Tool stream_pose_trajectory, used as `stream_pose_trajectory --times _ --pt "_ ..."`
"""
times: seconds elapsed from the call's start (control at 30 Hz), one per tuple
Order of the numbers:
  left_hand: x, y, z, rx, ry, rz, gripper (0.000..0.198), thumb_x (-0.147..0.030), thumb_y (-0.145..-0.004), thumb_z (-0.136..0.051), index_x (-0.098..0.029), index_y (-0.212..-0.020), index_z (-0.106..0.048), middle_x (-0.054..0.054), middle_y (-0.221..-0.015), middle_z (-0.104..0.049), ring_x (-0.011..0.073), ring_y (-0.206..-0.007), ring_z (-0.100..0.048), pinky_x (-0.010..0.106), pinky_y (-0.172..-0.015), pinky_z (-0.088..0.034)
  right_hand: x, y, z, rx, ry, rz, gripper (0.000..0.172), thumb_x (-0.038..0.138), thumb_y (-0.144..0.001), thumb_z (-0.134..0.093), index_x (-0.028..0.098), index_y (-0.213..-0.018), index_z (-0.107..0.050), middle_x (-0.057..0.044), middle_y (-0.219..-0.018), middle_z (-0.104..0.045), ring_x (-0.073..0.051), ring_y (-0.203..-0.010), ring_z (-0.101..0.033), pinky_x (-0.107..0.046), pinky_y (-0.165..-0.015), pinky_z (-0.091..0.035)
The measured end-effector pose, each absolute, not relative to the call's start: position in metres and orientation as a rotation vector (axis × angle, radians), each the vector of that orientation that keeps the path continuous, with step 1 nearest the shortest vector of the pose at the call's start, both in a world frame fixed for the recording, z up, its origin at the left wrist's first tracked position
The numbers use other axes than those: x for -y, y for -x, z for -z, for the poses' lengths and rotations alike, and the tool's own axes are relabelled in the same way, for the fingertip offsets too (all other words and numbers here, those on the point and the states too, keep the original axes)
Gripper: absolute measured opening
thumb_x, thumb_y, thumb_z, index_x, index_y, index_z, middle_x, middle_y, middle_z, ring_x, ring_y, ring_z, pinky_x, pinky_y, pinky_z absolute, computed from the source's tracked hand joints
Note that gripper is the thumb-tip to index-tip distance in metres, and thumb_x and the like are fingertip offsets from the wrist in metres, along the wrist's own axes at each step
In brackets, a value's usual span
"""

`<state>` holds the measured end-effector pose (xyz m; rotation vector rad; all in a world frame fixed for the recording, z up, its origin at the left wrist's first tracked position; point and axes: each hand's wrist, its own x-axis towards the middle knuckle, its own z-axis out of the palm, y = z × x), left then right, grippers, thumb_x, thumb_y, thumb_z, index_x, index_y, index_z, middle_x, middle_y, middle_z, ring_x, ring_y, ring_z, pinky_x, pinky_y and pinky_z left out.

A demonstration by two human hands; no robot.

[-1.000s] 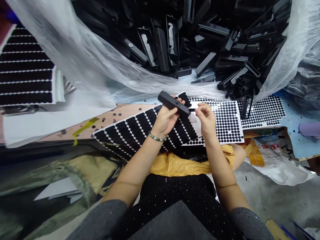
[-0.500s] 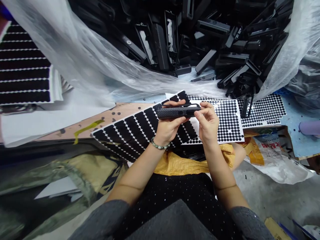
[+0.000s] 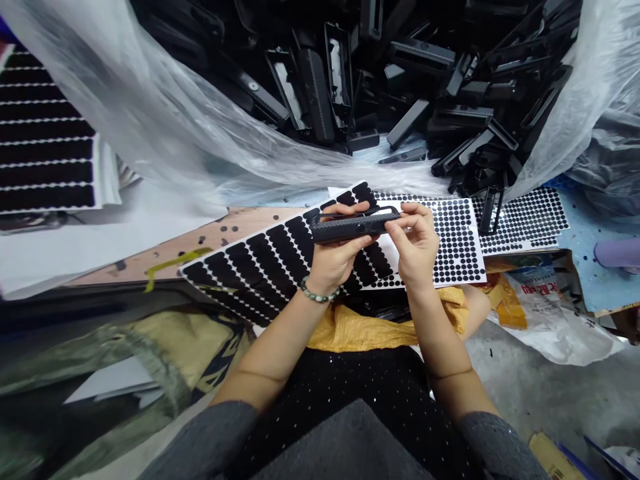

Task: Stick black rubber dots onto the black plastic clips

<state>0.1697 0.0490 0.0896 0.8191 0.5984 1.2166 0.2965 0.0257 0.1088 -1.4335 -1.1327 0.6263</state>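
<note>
A long black plastic part [image 3: 340, 229] with a carbon-like texture and an open frame side is held above the sticker sheets. My left hand [image 3: 334, 260], with a beaded bracelet at the wrist, grips its left and middle portion, thumb along the near side and fingers behind. At the right end, my right hand [image 3: 416, 247] has its thumb and fingertips closed on the part; whether a small sticker is between them cannot be made out. Beneath lie a sheet of black strip-like stickers [image 3: 260, 260] and a white sheet of black dots [image 3: 457, 233].
Many similar black parts [image 3: 317, 93] fill a clear plastic bag [image 3: 240, 140] at the back. More sticker sheets [image 3: 45, 140] lie at the far left. A yellow strip [image 3: 175, 261], a purple cylinder [image 3: 616, 254] and a yellow cloth [image 3: 363, 330] also show.
The black part has tilted slightly in my hands, showing more of its open frame. My right fingertips have shifted a little left along it.
</note>
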Motion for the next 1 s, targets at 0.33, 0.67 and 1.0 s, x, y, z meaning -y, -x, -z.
stream_pose_trajectory --times 0.33,0.67,1.0 --pt "-0.043 -0.173 -0.088 -0.693 -0.786 -1.263 0.043 -0.027 -0.069 -0.084 -0.032 -0.096 -0.051 -0.005 -0.121 -0.064 0.018 -0.109 -0.065 0.033 -0.09 -0.06 -0.021 -0.292 -0.111 1.038 1.442 -0.78 0.067 0.044 -0.075 -0.076 0.033 -0.135 -0.048 -0.008 -0.135 -0.056 -0.023 -0.114 -0.059 -0.042 -0.098 -0.054" --pt "-0.112 -0.15 -0.072 -0.766 -1.574 -1.084 0.033 -0.022 -0.086 -0.061 -0.025 -0.119 -0.058 0.012 -0.145 -0.051 0.0265 -0.134 -0.052 0.046 -0.11 -0.046 -0.001 -0.345 -0.106 1.142 1.433 -1.093 0.032 0.044 -0.079 -0.068 0.028 -0.105 -0.076 -0.004 -0.107 -0.077 -0.024 -0.101 -0.071 -0.045 -0.094 -0.057" --pt "-0.25 -0.183 -0.094 -1.686 -1.529 -1.11 0.084 -0.01 -0.066 -0.077 -0.016 -0.139 -0.035 0.022 -0.146 -0.04 0.0441 -0.144 -0.027 0.061 -0.119 -0.021 0.005 -0.364 -0.091 1.425 1.817 -0.686 0.025 0.035 -0.088 -0.056 0.024 -0.104 -0.072 -0.006 -0.096 -0.075 -0.02 -0.084 -0.068 -0.037 -0.082 -0.056"
